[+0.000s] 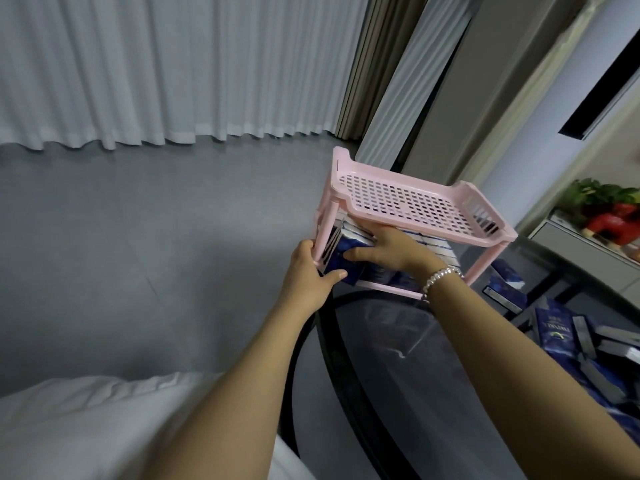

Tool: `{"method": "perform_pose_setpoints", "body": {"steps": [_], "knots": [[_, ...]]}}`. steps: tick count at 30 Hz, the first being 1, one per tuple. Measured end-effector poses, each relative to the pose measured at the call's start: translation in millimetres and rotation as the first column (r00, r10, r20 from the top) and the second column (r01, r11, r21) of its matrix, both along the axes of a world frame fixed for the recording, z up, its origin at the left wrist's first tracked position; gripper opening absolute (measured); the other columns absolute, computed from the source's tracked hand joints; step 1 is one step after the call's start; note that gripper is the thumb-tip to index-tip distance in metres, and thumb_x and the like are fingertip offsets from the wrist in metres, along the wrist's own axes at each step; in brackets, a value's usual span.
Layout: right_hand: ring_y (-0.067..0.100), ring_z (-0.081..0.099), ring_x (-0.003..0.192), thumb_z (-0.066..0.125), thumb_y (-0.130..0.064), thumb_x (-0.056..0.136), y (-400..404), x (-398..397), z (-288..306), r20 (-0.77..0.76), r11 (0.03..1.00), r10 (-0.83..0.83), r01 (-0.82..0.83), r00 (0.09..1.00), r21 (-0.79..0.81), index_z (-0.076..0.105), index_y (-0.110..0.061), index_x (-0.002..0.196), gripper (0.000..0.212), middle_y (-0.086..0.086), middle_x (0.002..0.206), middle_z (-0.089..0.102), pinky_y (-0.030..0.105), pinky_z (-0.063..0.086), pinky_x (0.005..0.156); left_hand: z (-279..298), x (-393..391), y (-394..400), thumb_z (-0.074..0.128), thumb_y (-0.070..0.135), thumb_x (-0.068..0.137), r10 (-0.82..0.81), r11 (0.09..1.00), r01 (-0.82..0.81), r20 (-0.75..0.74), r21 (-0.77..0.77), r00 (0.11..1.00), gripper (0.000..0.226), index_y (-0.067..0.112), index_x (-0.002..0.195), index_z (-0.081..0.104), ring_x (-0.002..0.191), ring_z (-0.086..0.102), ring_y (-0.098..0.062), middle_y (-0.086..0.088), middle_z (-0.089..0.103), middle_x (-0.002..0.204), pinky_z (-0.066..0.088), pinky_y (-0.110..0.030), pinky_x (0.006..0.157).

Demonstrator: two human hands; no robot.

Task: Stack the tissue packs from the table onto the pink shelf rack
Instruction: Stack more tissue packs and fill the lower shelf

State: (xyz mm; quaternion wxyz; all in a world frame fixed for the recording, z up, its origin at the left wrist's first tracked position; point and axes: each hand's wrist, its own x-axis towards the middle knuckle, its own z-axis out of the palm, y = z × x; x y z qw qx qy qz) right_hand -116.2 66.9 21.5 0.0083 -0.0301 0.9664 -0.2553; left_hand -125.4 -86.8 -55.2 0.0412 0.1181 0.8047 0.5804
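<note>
Forearms reach out over the dark round table (pixel 346 393), where loose blue tissue packs (pixel 557 334) lie at the right. The left hand (pixel 304 271) wraps the pink shelf rack (pixel 398 199) at its near corner post, thumb against a pack. The right hand (pixel 391 247), fingers together and flat, presses the packs stacked on the lower tier.

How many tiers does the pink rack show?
2: the top tier bare, the lower tier packed with tissue packs, where both hands reach. Any tier beneath is hidden.
</note>
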Motion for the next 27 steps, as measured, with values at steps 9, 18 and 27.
{"method": "perform_pose_setpoints", "body": {"steps": [9, 18, 27], "knots": [[0.021, 0.020, 0.142, 0.069, -0.032, 0.082, 3, -12, -3, -0.034, 0.985, 0.018, -0.012, 0.999, 0.173, 0.025, -0.020, 0.147, 0.079, 0.001, 0.155, 0.022, 0.020, 0.014, 0.109, 0, -6, 5, 0.070, 0.023, 0.085, 0.082, 0.997, -0.082, -0.027, -0.006, 0.996, 0.047, 0.009, 0.122, 0.045, 0.087, 0.053, -0.015, -0.007, 0.053, 0.119, 0.040, -0.024, 0.072], [0.022, 0.028, 0.139, 0.066, -0.032, 0.085, 4, -22, -4, 0.038, 0.964, 0.054, -0.062, 0.998, 0.257, 0.030, -0.017, 0.145, 0.072, 0.004, 0.152, 0.031, 0.029, 0.021, 0.112, 3, -2, 9, 0.070, 0.024, 0.084, 0.119, 0.993, -0.120, -0.040, -0.010, 0.992, 0.046, 0.007, 0.119, 0.046, 0.085, 0.050, -0.014, -0.008, 0.051, 0.119, 0.040, -0.022, 0.071], [0.027, 0.005, 0.145, 0.055, -0.059, 0.083, 13, -18, -22, -0.042, 0.828, 0.061, -0.027, 0.997, 0.561, 0.017, -0.029, 0.149, 0.082, 0.002, 0.158, 0.010, 0.042, 0.008, 0.117, 2, -3, 10, 0.075, 0.031, 0.080, 0.113, 0.994, -0.113, -0.039, 0.011, 0.993, 0.052, 0.007, 0.117, 0.047, 0.087, 0.051, -0.016, -0.007, 0.052, 0.118, 0.039, -0.024, 0.069]]}}
